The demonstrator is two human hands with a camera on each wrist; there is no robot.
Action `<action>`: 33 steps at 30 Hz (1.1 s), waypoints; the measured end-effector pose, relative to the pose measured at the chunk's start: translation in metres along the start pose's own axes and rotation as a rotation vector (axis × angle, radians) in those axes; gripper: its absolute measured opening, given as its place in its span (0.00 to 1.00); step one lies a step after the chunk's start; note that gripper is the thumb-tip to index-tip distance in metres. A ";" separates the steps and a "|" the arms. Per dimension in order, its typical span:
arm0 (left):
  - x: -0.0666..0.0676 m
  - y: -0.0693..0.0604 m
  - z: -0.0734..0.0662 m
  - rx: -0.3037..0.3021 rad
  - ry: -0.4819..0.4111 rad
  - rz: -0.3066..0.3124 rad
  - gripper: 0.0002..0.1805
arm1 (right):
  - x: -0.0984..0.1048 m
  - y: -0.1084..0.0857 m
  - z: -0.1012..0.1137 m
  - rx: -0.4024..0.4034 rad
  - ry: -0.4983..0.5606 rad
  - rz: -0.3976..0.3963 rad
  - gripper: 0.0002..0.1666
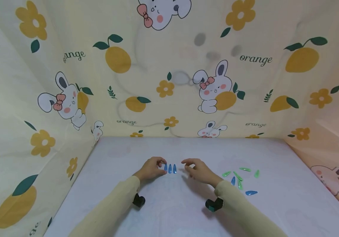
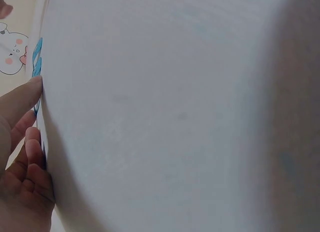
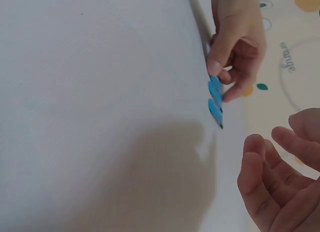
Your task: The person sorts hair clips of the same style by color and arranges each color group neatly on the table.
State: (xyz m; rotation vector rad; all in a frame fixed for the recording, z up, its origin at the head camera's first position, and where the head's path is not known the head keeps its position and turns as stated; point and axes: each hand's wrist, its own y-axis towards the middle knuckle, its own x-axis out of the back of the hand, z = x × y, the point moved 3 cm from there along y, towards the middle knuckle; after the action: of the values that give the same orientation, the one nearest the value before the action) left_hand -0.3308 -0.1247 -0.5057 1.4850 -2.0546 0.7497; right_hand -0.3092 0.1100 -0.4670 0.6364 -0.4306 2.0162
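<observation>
Three blue snap hair clips stand side by side in a short row at the middle of the table. My left hand (image 1: 151, 168) pinches the leftmost blue hair clip (image 1: 165, 167) by its two ends, between thumb and forefinger. Beside it lie the middle clip (image 1: 170, 169) and the right clip (image 1: 175, 169), their narrow ends pointing away from me. Just right of the row, my right hand (image 1: 200, 171) hovers above the table with loosely bent fingers and nothing in them. The right wrist view shows the blue clips (image 3: 215, 109) under the left thumb.
To the right lies a loose scatter of several green hair clips (image 1: 238, 176), with a blue clip (image 1: 233, 180) among them and another blue clip (image 1: 251, 193) nearer me. The white table (image 1: 169, 210) meets a printed cloth backdrop (image 1: 157, 108) at the back and sides.
</observation>
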 end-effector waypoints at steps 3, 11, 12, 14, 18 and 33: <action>0.001 -0.001 -0.001 0.005 -0.001 -0.003 0.22 | 0.005 -0.007 0.000 0.013 -0.004 -0.006 0.20; 0.002 -0.003 -0.005 0.008 0.009 -0.004 0.22 | 0.020 -0.031 -0.006 0.023 -0.016 -0.012 0.21; 0.002 -0.003 -0.005 0.009 0.009 -0.003 0.22 | 0.021 -0.035 -0.007 0.024 -0.016 -0.012 0.21; 0.002 -0.003 -0.006 0.011 0.011 -0.003 0.22 | 0.026 -0.041 -0.010 0.019 -0.014 -0.018 0.22; 0.001 -0.003 -0.006 0.012 0.010 -0.008 0.22 | 0.034 -0.054 -0.013 0.019 -0.023 -0.040 0.22; 0.000 -0.001 -0.002 -0.026 0.007 -0.007 0.22 | 0.062 -0.093 -0.036 -0.034 -0.019 -0.096 0.24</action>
State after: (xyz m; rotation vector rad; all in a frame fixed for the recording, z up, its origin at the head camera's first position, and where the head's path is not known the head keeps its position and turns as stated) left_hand -0.3297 -0.1239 -0.5041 1.4730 -2.0454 0.7209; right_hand -0.2643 0.2176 -0.4545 0.6440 -0.4371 1.9098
